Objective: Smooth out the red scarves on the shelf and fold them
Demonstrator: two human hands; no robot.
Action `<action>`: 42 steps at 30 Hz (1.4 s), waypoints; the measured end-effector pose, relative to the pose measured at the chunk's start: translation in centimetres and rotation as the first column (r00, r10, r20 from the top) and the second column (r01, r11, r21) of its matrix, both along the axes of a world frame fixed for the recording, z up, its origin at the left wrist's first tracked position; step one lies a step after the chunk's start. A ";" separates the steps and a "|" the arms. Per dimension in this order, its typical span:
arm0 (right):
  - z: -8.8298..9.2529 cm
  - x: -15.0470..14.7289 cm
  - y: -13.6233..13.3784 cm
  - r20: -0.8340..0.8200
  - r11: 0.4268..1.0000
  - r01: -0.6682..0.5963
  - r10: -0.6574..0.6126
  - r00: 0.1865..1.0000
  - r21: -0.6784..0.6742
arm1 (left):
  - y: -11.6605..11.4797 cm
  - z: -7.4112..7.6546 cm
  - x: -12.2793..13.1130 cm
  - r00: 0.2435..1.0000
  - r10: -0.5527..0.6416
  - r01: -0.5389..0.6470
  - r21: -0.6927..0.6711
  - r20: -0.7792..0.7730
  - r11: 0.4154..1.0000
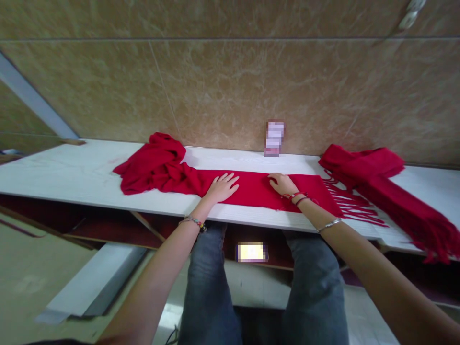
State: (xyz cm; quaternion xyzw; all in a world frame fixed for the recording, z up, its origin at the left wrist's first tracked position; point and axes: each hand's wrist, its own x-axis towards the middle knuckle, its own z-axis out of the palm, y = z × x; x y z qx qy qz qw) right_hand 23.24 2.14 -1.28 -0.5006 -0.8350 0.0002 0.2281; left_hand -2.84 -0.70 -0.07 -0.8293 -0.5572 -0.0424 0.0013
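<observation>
A red scarf with a fringed right end lies stretched along the white table. Its left part is bunched into a loose heap. My left hand rests on the flat stretch with fingers spread, near where the bunching begins. Farther right, my right hand touches the same scarf, its fingers loosely bent and the thumb apart. Nothing shows gripped in either hand. The fringe fans out to the right and reaches a second red scarf, which lies folded at an angle.
The narrow white table runs along a tan tiled wall. A small blurred box-like item stands against the wall. Under the tabletop are dark red shelves, with a blurred bright item between my knees. A grey-white board lies below left.
</observation>
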 end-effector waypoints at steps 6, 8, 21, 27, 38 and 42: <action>0.7 -0.5 -0.7 -0.032 0.982 -0.188 0.189 0.981 0.035 | 0.2 0.0 -0.1 0.999 -0.001 -0.001 -0.040 -0.054 0.999; 1.1 -0.8 -1.4 -0.008 0.940 -0.340 0.340 0.940 0.019 | 0.3 0.3 -0.2 0.997 -0.010 0.005 -0.072 -0.077 0.997; 1.5 -0.6 -3.7 0.122 0.803 -0.563 0.590 0.798 -0.197 | 6.9 3.6 1.9 0.980 -0.197 0.197 0.002 0.020 0.980; 1.7 -0.1 -3.7 0.135 0.827 -0.522 0.553 0.822 -0.209 | 7.9 1.5 3.6 0.966 -0.217 0.217 0.016 0.143 0.976; 1.2 -0.2 -3.9 0.143 0.847 -0.500 0.526 0.838 -0.181 | 5.6 2.0 3.1 0.956 -0.294 0.287 -0.286 0.018 0.914; 1.3 -0.1 -4.2 0.141 0.839 -0.513 0.538 0.831 -0.182 | 5.6 1.9 3.1 0.955 -0.297 0.282 -0.314 0.000 0.906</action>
